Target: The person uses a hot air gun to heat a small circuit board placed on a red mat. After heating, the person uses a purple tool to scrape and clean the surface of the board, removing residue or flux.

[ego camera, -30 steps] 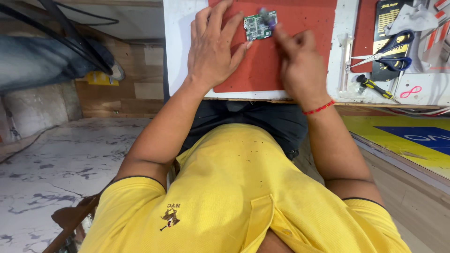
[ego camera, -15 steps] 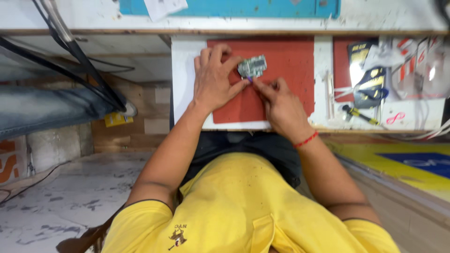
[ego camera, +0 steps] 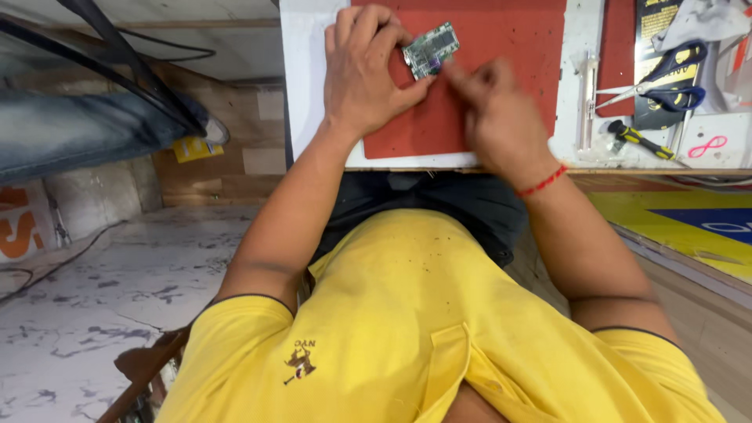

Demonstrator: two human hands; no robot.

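Note:
A small green circuit board [ego camera: 431, 48] lies on a red work mat [ego camera: 517, 47] on the bench. My left hand [ego camera: 368, 70] rests on the mat with its thumb and fingers pinching the board's left edge. My right hand [ego camera: 497, 110] is just right of the board and blurred, fingers bunched, with a fingertip touching the board's lower right corner. A red thread band circles my right wrist. Whether the right hand holds a small tool cannot be seen.
Blue-handled scissors [ego camera: 666, 82], a small screwdriver with a yellow and black handle [ego camera: 638, 141] and a metal strip [ego camera: 587, 102] lie on the white bench to the right. A dark cable [ego camera: 133, 70] and a marble floor [ego camera: 117, 298] are at the left.
The view shifted as my head moved, away from the bench and back. Both hands stay at the circuit board, the left holding it, the right working at its right edge.

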